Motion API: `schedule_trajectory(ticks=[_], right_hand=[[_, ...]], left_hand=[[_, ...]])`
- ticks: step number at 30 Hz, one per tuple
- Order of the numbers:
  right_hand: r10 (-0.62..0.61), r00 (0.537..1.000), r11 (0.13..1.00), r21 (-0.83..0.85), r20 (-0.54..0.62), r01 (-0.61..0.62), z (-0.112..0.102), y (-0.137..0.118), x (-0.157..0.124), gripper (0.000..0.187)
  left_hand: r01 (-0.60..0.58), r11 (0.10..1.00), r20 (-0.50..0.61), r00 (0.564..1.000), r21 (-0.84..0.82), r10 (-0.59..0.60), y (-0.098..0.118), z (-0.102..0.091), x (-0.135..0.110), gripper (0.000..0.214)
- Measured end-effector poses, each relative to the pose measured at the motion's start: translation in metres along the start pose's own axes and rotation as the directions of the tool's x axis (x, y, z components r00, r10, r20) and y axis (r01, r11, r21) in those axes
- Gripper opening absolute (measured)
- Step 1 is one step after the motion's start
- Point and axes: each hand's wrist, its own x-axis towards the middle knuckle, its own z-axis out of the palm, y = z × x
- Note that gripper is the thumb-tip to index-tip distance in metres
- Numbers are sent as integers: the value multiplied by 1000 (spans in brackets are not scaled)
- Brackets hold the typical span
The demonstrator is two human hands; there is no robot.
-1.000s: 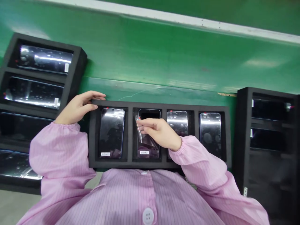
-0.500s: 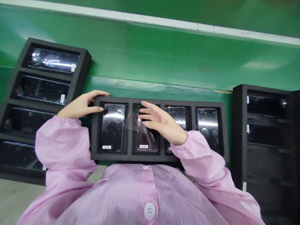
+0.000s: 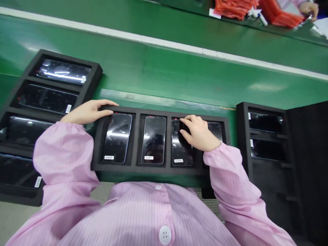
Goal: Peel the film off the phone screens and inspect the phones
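Observation:
A black foam tray (image 3: 137, 138) lies in front of me, with phones in a row of compartments. My left hand (image 3: 88, 111) holds its far left corner, thumb on the rim by the first phone (image 3: 118, 136) and fingers stretched along the far edge. The second phone (image 3: 153, 140) lies flat in its compartment, a white label near its bottom. Over the third phone (image 3: 180, 150) is my right hand (image 3: 200, 133), thumb and forefinger apart, fingertips at the upper screen near a red tab (image 3: 176, 119). That hand partly covers the fourth phone (image 3: 215, 129).
At left, another foam tray (image 3: 96, 73) holds several phones. To the right, a further tray (image 3: 243, 133) has two phones in its upper compartments, beside a tall black panel (image 3: 310, 164). Beyond the white strip (image 3: 153, 39) lie red packets (image 3: 235, 8) and another person's hand (image 3: 309, 8).
My right hand has moved right from the second phone to the third. The lifted clear film over the second phone no longer shows. My left hand stays at the tray corner; the view has shifted.

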Motion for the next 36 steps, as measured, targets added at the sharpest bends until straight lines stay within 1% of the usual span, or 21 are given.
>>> schedule_trajectory(ticks=[2, 5, 8, 11, 13, 15, 18, 22, 25, 26, 29, 32, 36], right_hand=[[1, 999, 996, -90, -51, -6, 7, -10, 1, 45], [2, 994, 989, -150, -108, -18, 13, -20, 8, 34], [-23, 991, 983, -181, -135, -2, 14, -22, 14, 27], [-97, 987, 979, -190, -130, 71, 15, -17, 17, 27], [-141, 984, 984, -128, -109, 127, 17, -10, 17, 29], [-159, 982, 987, -27, -107, 157, 20, -2, 18, 31], [-155, 977, 980, 99, -145, 170, 25, 8, 19, 30], [-149, 968, 964, 187, -204, 187, 27, 11, 19, 17], [-160, 955, 941, 255, -250, 225, 25, 11, 18, 2], [-166, 949, 930, 276, -268, 241, 24, 11, 17, 2], [-178, 937, 900, 336, -300, 278, 21, 15, 15, 11], [-166, 942, 879, 390, -291, 275, 18, 19, 13, 15], [-151, 949, 869, 421, -276, 261, 14, 21, 11, 19]], left_hand=[[1, 1000, -29, 1000, -4, -1, -6, -4, 4, 52], [15, 998, -23, 1000, -67, -17, -13, -7, 7, 56], [42, 987, -12, 999, -153, -44, -17, -5, 8, 58], [47, 979, -42, 998, -197, -56, -17, -1, 6, 58], [48, 977, -60, 996, -206, -61, -15, 2, 4, 57], [46, 979, -87, 994, -198, -64, -13, 5, 2, 57], [70, 977, -126, 987, -200, -97, -9, 9, -1, 58], [141, 951, -130, 975, -276, -182, -5, 12, -3, 58], [125, 955, -152, 974, -270, -170, -3, 14, -4, 54], [115, 958, -160, 974, -264, -162, -3, 14, -4, 52], [112, 963, -177, 972, -244, -157, -2, 14, -5, 50], [120, 969, -182, 970, -215, -161, -1, 14, -5, 50], [126, 974, -198, 966, -188, -163, -1, 13, -4, 51]])
